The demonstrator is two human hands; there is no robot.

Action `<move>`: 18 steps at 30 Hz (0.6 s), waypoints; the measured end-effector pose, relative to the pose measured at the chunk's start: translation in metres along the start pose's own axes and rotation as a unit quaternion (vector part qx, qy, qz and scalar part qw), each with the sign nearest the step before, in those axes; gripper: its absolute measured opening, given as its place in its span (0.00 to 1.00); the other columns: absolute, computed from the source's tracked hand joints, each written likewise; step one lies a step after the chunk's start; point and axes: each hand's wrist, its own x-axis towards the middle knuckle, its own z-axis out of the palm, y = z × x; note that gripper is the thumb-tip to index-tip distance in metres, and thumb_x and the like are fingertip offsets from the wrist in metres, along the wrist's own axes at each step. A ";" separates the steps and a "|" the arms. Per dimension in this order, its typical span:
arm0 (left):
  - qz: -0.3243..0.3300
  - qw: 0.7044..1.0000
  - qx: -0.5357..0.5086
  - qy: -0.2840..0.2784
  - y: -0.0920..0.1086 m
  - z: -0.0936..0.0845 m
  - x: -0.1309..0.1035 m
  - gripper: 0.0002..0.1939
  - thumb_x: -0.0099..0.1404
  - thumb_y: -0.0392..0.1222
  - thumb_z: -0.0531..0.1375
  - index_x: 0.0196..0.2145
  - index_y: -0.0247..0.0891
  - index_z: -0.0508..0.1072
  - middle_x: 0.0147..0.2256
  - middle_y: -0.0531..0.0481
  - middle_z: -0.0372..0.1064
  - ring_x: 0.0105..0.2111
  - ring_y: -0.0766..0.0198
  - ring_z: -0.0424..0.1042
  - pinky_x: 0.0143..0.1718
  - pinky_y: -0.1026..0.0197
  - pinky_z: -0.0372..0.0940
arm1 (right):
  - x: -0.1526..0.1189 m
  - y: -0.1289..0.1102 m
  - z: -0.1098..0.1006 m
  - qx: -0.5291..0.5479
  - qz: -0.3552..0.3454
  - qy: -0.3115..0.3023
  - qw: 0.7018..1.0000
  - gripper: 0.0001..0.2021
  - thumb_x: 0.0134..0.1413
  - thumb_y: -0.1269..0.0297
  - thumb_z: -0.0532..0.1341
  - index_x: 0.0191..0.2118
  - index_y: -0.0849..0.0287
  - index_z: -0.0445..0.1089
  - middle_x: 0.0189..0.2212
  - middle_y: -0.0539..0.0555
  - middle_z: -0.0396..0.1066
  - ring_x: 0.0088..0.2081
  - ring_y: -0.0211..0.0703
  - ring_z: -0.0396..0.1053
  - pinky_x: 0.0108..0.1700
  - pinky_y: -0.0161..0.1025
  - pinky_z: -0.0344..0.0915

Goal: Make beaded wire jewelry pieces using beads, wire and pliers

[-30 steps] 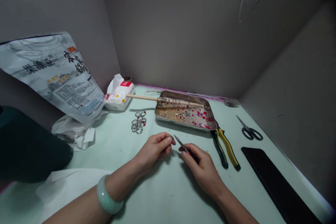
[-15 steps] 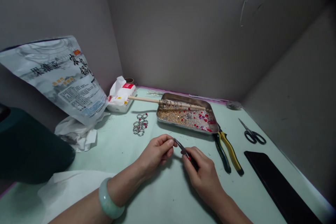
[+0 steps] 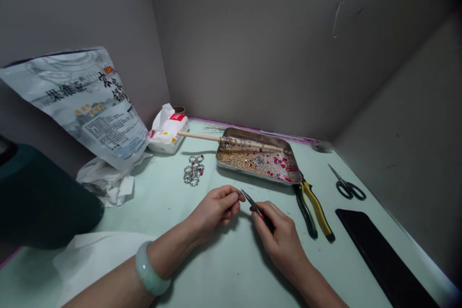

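Observation:
My left hand (image 3: 224, 204), with a pale green bangle (image 3: 151, 269) on its wrist, is closed in a pinch at the middle of the table. Between thumb and forefinger is something tiny and thin that I cannot make out. My right hand (image 3: 279, 231) is wrapped round small needle-nose pliers (image 3: 253, 203) with a touch of red near the grip. Their pointed jaws meet the left fingertips. Beyond the hands, a metal tray (image 3: 252, 175) holds gold, clear, red and purple beads. A wooden stick (image 3: 202, 136) carrying wire rings lies across it. Several beaded rings (image 3: 194, 172) are heaped to its left.
Yellow-and-green-handled pliers (image 3: 317, 211), scissors (image 3: 348, 187) and a black flat object (image 3: 382, 255) lie to the right. A tissue pack (image 3: 169, 137), a large printed bag (image 3: 83, 101), crumpled tissue (image 3: 104, 180) and a dark green container (image 3: 46, 197) stand left. Grey walls enclose the table.
The plier tips have shifted very slightly at the left fingertips. Both hands keep nearly the same place and grip, and the view has moved a little.

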 end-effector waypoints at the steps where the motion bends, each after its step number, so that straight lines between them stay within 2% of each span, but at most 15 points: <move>1: -0.002 1.000 0.004 0.006 0.000 0.000 0.000 0.10 0.63 0.45 0.56 0.34 0.34 0.67 0.20 0.57 0.56 0.17 0.76 0.45 0.17 0.67 0.37 | 0.000 0.000 0.000 -0.003 -0.002 -0.001 1.000 0.06 0.60 0.67 0.52 0.37 0.59 0.66 0.28 0.51 0.65 0.29 0.40 0.64 0.32 0.35 0.60; 7: -0.016 0.999 0.031 0.038 0.003 0.003 -0.001 0.10 0.61 0.45 0.57 0.32 0.34 0.67 0.18 0.58 0.56 0.15 0.76 0.44 0.17 0.66 0.36 | 0.000 0.003 0.001 -0.038 -0.019 -0.002 0.999 0.07 0.60 0.66 0.52 0.36 0.59 0.66 0.27 0.52 0.64 0.28 0.40 0.63 0.31 0.36 0.59; 18: -0.050 0.995 0.072 0.054 0.003 -0.001 0.001 0.08 0.60 0.44 0.57 0.30 0.35 0.68 0.16 0.59 0.54 0.14 0.75 0.44 0.16 0.66 0.36 | 0.001 0.011 -0.003 -0.080 -0.048 -0.035 0.995 0.06 0.60 0.67 0.53 0.38 0.59 0.66 0.28 0.52 0.65 0.29 0.41 0.63 0.32 0.37 0.60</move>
